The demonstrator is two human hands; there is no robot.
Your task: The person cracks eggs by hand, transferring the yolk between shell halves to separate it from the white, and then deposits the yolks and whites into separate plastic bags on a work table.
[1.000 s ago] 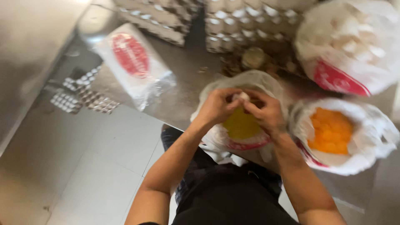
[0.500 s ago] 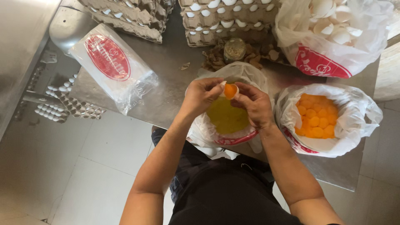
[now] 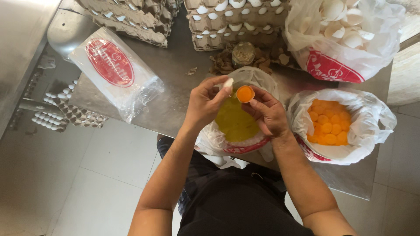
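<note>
Gripping shell halves: left hand [image 3: 204,104] empty piece, right hand [image 3: 267,114] yolk-filled one; steel table [image 3: 175,70], tiled floor [image 3: 87,175].

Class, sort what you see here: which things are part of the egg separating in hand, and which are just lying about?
In use: left hand with empty shell half; right hand with yolk; bag of egg white; bag of yolks; bag of shells; egg trays.

Lying about: flat plastic packet; small jar.
</note>
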